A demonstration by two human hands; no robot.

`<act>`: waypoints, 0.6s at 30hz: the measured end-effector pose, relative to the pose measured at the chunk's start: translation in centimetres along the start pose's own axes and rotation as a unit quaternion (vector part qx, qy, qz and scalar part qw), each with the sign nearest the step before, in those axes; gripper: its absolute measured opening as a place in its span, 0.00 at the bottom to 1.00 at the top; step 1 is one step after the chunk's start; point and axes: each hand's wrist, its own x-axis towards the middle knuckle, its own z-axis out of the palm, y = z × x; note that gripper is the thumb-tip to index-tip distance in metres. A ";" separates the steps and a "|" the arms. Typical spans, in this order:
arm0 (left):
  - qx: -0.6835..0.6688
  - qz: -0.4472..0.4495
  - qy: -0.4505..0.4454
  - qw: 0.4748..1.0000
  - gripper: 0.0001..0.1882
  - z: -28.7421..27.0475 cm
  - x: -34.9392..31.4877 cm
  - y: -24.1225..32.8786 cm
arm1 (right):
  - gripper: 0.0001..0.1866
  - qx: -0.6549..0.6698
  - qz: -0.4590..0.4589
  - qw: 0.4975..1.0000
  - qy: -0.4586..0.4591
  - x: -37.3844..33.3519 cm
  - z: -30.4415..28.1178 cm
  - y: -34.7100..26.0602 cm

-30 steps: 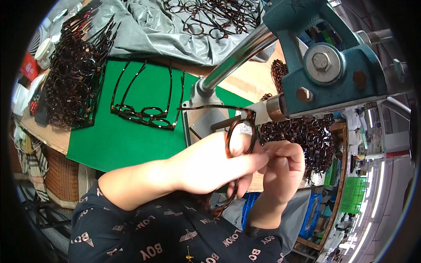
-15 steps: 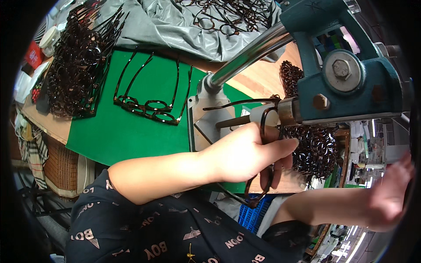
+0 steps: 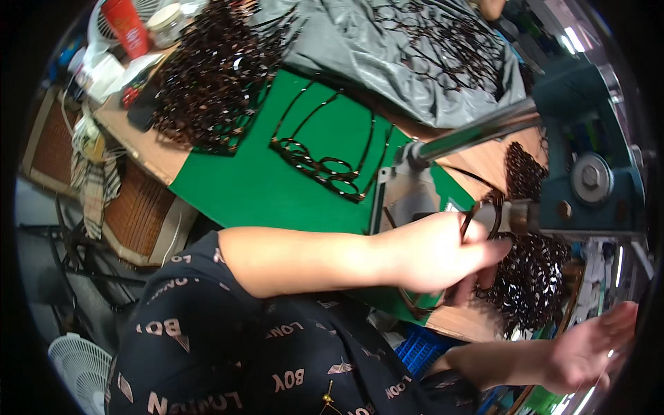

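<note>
Glasses frame (image 3: pixel 496 206) clamped in worker's left hand (image 3: pixel 443 256), just left of teal press (image 3: pixel 559 183). Right hand (image 3: pixel 588 353) out on worker's side of press, fingers apart. From here, two more frames (image 3: pixel 317 168) on green mat (image 3: pixel 235 187), well left of press.

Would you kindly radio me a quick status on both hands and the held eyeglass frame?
Left hand closed on dark eyeglass frame. Right hand open, out to the right. Teal machine close by the frame.
</note>
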 end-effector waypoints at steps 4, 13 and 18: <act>0.383 0.057 0.052 0.921 0.27 -3.2 -4.3 -3.0 | 0.27 -0.056 0.304 0.951 0.002 -11.2 1.3 2.3; 0.761 -0.031 0.024 0.647 0.26 -11.0 -3.8 -0.7 | 0.22 -0.126 0.496 0.859 0.025 -23.8 1.4 0.6; 0.764 0.138 0.287 0.561 0.14 -18.0 8.7 3.8 | 0.18 -0.215 0.465 0.859 0.008 -26.9 3.0 -0.4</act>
